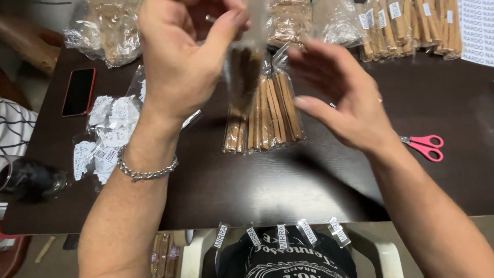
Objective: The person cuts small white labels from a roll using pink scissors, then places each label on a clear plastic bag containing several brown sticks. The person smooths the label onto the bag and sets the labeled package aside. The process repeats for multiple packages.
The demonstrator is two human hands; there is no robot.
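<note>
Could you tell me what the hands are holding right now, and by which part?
The left hand pinches a clear plastic bag of wooden sticks by its top edge. The right hand is open beside it, holding nothing.

Packets of wooden sticks crowd a table beneath two raised hands.
A bagged bundle of sticks (265,116) lies at the table's (257,190) centre, a phone (78,91) and a heap of paper labels (105,136) to its left, scissors (426,146) to its right, more stick packets (406,25) along the far edge, and label strips (280,236) on the near edge.
</note>
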